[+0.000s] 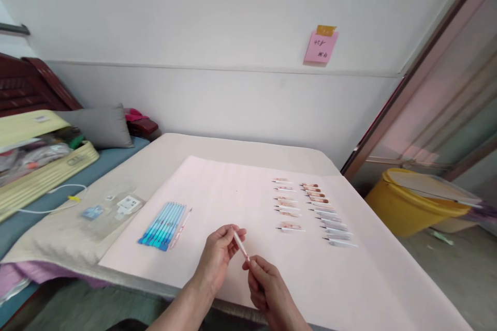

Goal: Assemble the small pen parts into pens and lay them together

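Note:
Both my hands hold one thin white pen [240, 244] low over the pale pink sheet [233, 186] near the table's front edge. My left hand [218, 256] pinches the pen's upper end, fingers closed. My right hand [266, 282] pinches its lower, pinkish tip, fingers closed as well. To the left on the sheet lies a row of several blue pens [163, 225] side by side, with a single white pen [181, 226] next to them. To the right lie two columns of small pen parts [310, 209], some brown-orange, some pale.
A clear plastic bag with small cards [116, 206] lies on the table's left part. Beyond it stand an open yellow case [42, 165], a grey pillow [101, 126] and a white cable [54, 201]. A yellow bucket [411, 207] sits on the floor at right. A pink note [320, 45] hangs on the wall.

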Demonstrator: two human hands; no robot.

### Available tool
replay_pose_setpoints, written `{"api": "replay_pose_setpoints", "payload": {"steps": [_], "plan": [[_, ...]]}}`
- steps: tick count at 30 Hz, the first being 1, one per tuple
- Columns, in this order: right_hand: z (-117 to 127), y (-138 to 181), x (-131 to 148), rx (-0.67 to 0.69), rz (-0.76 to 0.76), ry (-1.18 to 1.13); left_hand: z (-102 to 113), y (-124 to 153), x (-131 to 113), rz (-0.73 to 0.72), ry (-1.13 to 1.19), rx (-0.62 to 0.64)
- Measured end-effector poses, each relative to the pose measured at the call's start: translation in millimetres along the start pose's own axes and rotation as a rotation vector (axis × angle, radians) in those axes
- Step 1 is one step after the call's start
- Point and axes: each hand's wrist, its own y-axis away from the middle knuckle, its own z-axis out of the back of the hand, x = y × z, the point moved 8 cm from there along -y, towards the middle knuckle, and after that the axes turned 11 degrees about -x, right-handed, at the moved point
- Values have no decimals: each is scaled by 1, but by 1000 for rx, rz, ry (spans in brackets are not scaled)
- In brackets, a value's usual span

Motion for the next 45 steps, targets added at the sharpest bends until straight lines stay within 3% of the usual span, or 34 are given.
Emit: {"api": "replay_pose_setpoints", "payload": {"steps": [9, 16, 24, 34, 38, 45], "plan": [[8, -9, 1, -68, 129, 181, 9, -2, 0, -31, -67, -75], [-1, 3, 4, -19, -5, -24, 1, -1, 2, -9, -51, -7], [9, -10, 3, -83, 157, 218, 8, -2, 0, -67, -94, -62], [-6, 8, -2, 84, -132, -158, 0, -1, 4, -14, -46, 33], [-10, 11, -3, 137, -183, -224, 0, -2, 6, 21, -10, 40], [-4, 6, 11, -14, 28, -46, -5, 6, 8, 52, -54, 23]]}}
